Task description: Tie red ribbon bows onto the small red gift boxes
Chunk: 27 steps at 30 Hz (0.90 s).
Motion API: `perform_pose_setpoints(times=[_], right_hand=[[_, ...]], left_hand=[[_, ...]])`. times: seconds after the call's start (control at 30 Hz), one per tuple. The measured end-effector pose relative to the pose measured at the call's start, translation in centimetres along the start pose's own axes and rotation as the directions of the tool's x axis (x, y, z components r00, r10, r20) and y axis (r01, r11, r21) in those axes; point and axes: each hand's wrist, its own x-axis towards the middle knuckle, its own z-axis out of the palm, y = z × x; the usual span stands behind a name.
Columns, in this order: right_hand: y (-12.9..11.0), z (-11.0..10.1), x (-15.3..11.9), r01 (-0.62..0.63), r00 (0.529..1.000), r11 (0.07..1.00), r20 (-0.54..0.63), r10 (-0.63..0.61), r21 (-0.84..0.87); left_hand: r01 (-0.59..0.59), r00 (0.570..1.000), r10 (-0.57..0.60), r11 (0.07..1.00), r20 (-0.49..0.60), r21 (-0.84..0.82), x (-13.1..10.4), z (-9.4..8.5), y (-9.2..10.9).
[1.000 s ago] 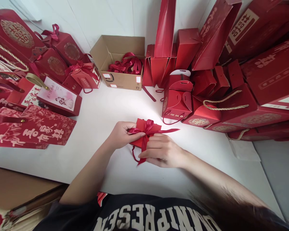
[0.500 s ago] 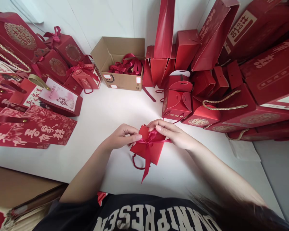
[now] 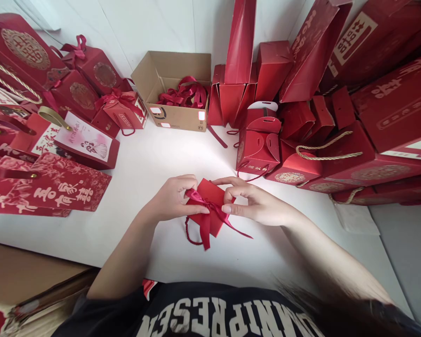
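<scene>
A small red gift box (image 3: 209, 188) sits on the white table between my hands, its red satin ribbon (image 3: 205, 229) knotted across the top with loose tails hanging toward me. My left hand (image 3: 175, 199) is at the box's left side, thumb and fingers closed on a ribbon loop beside the knot. From the other side, my right hand (image 3: 254, 202) pinches ribbon at the knot's right with thumb and forefinger, while other fingers rest along the box's far edge. A dark red cord handle (image 3: 192, 236) curves out at the box's lower left.
Behind stands an open cardboard box (image 3: 178, 117) holding coiled red ribbon (image 3: 187, 93). Red gift boxes and bags crowd the left, including one ribboned box (image 3: 123, 112). More are stacked at right, with a small handled box (image 3: 257, 145) nearest my right hand.
My left hand has shifted from the box's top edge onto the ribbon loop. My right fingers moved inward to the knot. The ribbon's right tail now droops toward the lower right.
</scene>
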Motion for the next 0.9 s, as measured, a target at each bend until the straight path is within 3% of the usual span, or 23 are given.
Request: perform_pose_setpoints(times=[0.2,0.47,0.57,0.73,0.9], right_hand=[[-0.4,0.3,-0.2,0.066,0.997,0.988,-0.019,-0.07,-0.14],[-2.7,-0.4,-1.3,0.163,0.985,0.977,-0.04,-0.17,-0.141],[-3.0,-0.2,-1.4,0.15,0.984,0.98,-0.072,-0.161,-0.133],[-2.3,-0.1,-1.0,0.098,0.985,0.991,-0.136,-0.109,-0.089],[-1.0,-0.3,-0.5,0.006,0.977,0.994,-0.213,-0.029,-0.108]], left_hand=[[-0.09,0.994,0.089,0.996,0.069,0.016,-0.2,-0.8,0.4],[-0.164,0.982,0.173,0.979,-0.072,0.123,-0.9,-0.3,1.7],[-0.165,0.978,0.184,0.972,-0.103,0.17,-1.0,0.0,2.1],[-0.102,0.994,0.107,0.966,-0.012,0.236,-0.8,0.0,2.1],[-0.09,0.995,0.098,0.978,-0.036,0.188,-0.6,0.0,1.5]])
